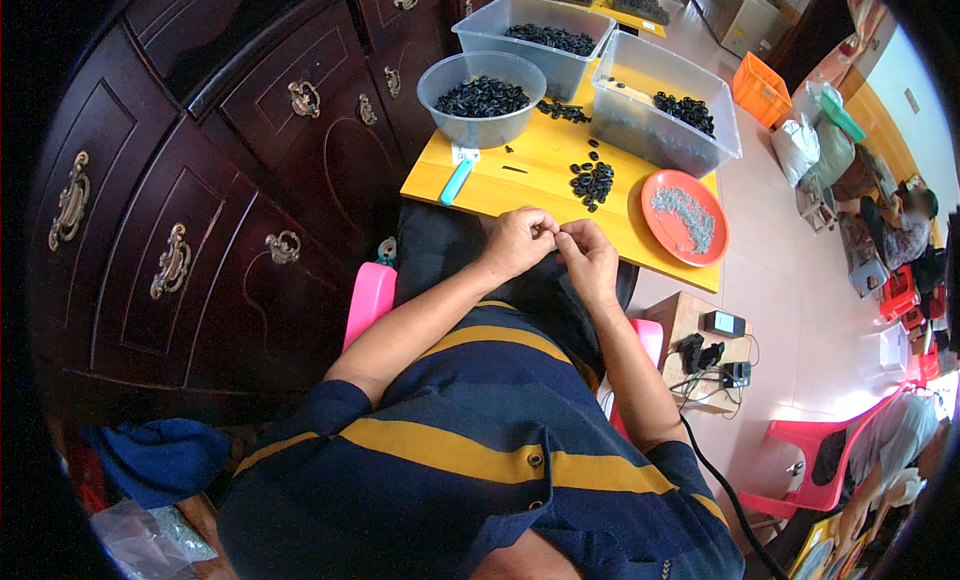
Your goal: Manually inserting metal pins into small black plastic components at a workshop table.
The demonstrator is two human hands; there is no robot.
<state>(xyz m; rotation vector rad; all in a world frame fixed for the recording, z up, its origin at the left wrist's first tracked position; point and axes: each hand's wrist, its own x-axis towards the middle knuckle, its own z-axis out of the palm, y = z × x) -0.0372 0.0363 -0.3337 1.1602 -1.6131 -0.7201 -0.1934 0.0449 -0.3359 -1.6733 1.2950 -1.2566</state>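
Observation:
My left hand (517, 240) and my right hand (588, 260) meet fingertip to fingertip over my lap, just before the near edge of the yellow table (520, 185). They pinch something very small between them; what it is cannot be made out. A loose pile of small black rings (592, 180) lies on the table just beyond my hands. To its right stands an orange plate (684, 217) with thin grey metal pieces. A round clear bowl (481, 98) full of black rings sits at the table's left.
Two clear rectangular bins (662, 115) (545, 35) with black rings stand at the table's back. A blue-handled tool (457, 180) lies near the bowl. A dark wooden cabinet (200, 180) is on my left. A small wooden stool (690, 325) with chargers is on my right. Other people sit far right.

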